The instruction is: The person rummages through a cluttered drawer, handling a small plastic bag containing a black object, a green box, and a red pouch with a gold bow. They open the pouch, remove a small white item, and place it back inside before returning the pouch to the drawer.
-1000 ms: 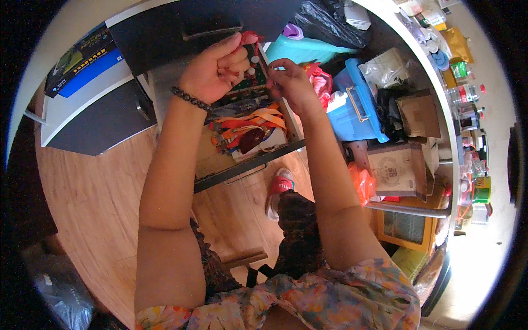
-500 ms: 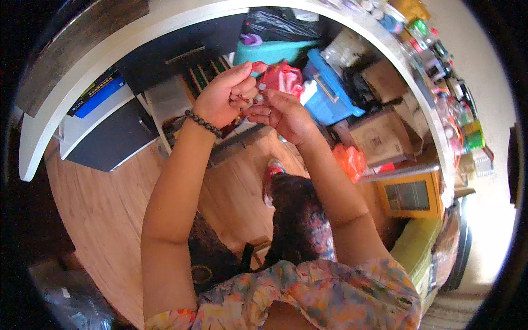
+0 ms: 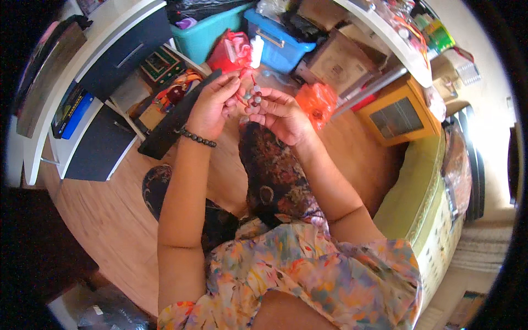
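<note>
In front of me, at chest distance, my left hand [image 3: 212,107] and my right hand [image 3: 285,116] hold a small beaded string [image 3: 255,100] with pale and dark red beads and a thin red cord. The fingertips of my left hand pinch the cord side. My right thumb and fingers close round the beads. A bracelet of dark round beads [image 3: 199,138] circles my left wrist. Just beyond my hands, a red and pink bag [image 3: 228,50] leans by the teal bin.
An open drawer [image 3: 176,118] with colourful things sticks out left of my hands. Beyond stand a teal bin [image 3: 206,39] and a blue bin [image 3: 278,52]. An orange plastic bag [image 3: 317,104], cardboard boxes [image 3: 341,66], a yellow cabinet [image 3: 404,113] and a green sofa [image 3: 410,181] are at right.
My view has shifted, so the bins and drawer sit farther left and the sofa shows more. Both hands keep the beaded string, with the beads now in plainer sight.
</note>
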Tool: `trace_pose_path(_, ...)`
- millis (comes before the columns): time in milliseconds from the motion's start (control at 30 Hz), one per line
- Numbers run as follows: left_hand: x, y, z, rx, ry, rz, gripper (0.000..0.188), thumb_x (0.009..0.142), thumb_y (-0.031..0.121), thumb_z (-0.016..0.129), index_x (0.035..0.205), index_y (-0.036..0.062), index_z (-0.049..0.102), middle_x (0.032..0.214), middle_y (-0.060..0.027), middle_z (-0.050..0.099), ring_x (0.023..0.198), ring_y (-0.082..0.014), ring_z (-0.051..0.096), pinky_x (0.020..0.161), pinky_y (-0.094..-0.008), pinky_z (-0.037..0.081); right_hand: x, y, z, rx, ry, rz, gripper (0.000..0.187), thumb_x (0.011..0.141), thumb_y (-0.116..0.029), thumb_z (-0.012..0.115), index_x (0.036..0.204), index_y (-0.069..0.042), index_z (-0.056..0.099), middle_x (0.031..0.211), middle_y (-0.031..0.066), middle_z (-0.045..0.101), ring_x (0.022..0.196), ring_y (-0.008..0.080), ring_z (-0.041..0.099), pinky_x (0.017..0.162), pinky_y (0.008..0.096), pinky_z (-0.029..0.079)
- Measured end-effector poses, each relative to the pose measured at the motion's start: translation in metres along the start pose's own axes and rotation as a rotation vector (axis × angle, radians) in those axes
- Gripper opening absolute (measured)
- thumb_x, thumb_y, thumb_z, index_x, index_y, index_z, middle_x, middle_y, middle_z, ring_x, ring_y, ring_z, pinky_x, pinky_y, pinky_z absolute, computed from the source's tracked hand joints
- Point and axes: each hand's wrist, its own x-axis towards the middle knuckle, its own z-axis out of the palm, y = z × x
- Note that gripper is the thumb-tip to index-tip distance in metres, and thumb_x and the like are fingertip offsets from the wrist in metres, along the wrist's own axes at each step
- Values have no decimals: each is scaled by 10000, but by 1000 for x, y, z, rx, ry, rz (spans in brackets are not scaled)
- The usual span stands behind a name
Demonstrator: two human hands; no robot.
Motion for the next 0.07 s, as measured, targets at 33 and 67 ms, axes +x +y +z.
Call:
trace_pose_path(33, -5, -5, 6, 29, 27, -7, 256, 890, 199, 528, 1107, 63, 533, 767, 38, 507, 569, -11, 369, 467, -145, 274, -11, 0, -2, 16, -2, 2, 273, 838, -33, 554, 1111, -36, 548, 1053, 126, 598, 960, 232, 583, 823, 366, 480)
trace_pose_path(67, -10, -11, 12, 32, 22, -23, 256, 890, 199, 528, 1107, 63, 533, 767, 38, 507, 569, -11, 369, 467, -145, 274, -23, -3, -2, 17, -10, 2, 296, 839, -36, 556, 1135, -42, 540, 1076, 123, 590, 976, 244, 582, 863, 378, 471)
